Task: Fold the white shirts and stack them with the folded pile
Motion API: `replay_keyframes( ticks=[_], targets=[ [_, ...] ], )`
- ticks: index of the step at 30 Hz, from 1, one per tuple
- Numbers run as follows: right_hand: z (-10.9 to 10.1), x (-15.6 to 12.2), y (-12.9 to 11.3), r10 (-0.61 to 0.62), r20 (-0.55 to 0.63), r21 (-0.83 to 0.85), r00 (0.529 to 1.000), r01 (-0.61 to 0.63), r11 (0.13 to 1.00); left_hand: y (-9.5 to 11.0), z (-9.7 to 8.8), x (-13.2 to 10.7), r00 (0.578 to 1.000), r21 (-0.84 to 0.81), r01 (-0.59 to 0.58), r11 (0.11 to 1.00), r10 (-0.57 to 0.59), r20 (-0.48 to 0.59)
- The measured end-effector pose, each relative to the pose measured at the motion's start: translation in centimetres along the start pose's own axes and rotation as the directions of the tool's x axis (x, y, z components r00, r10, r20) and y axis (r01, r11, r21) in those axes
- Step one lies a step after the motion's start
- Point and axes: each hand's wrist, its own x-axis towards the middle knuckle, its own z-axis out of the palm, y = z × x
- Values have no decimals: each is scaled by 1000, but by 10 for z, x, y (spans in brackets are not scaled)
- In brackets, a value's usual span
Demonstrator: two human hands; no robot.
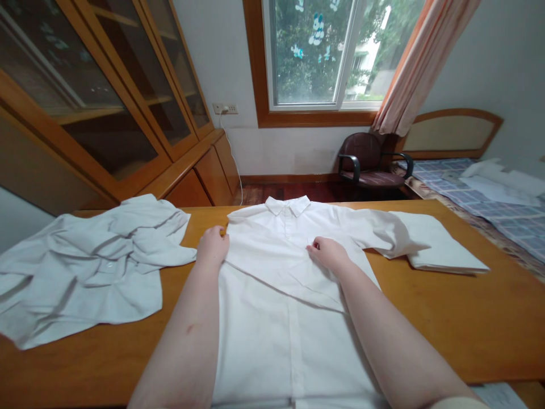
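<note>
A white collared shirt (255, 335) lies front up on the wooden table, its collar at the far edge. The sleeve on the left is folded slantwise across the chest, while the other sleeve (383, 230) stretches out to the right. At the shirt's left edge, near the shoulder, my left hand (214, 245) is closed on the cloth. My right hand (328, 253) has its fingers curled together on the folded sleeve cloth, right of the button line. Both sets of fingertips are partly hidden.
A crumpled white shirt (106, 261) lies on the left of the table (460, 324). A folded white garment (445, 244) sits at the right, touching the outstretched sleeve. Beyond are a glass-door cabinet (170, 165), an office chair (368, 162) and a bed (502, 199).
</note>
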Motion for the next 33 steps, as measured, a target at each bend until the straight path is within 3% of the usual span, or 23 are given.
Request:
replay_keyframes(
  ticks=[3,7,11,17,20,22,24,27,30,33],
  targets=[
    [2,2,2,-9,-3,-4,1000,9,1000,26,-3,3,989,46,-151,987,151,2],
    [4,3,4,-22,-5,-1,1000,22,1000,60,7,19,934,74,-357,931,354,52],
    [2,1,4,-33,-12,16,999,34,999,71,29,46,929,113,-322,940,290,231],
    [-3,0,4,-48,22,66,999,46,997,57,42,75,932,74,-309,948,287,221],
    [-5,0,4,-50,68,82,996,45,996,44,37,78,955,9,-292,956,292,49],
    [-6,0,4,-59,98,75,993,52,996,33,33,80,978,-82,-180,980,169,-121],
    [-6,0,4,-69,115,70,991,61,996,23,30,81,984,-192,-21,981,-14,-179],
    [-7,-1,5,-75,96,94,993,66,993,12,26,81,989,-250,81,965,-108,-96],
    [-8,0,7,-74,54,133,996,66,989,9,23,71,1000,-179,-6,984,5,-7],
    [-8,1,9,-83,52,136,995,75,988,13,25,51,976,-41,-192,981,195,96]
  ],
)
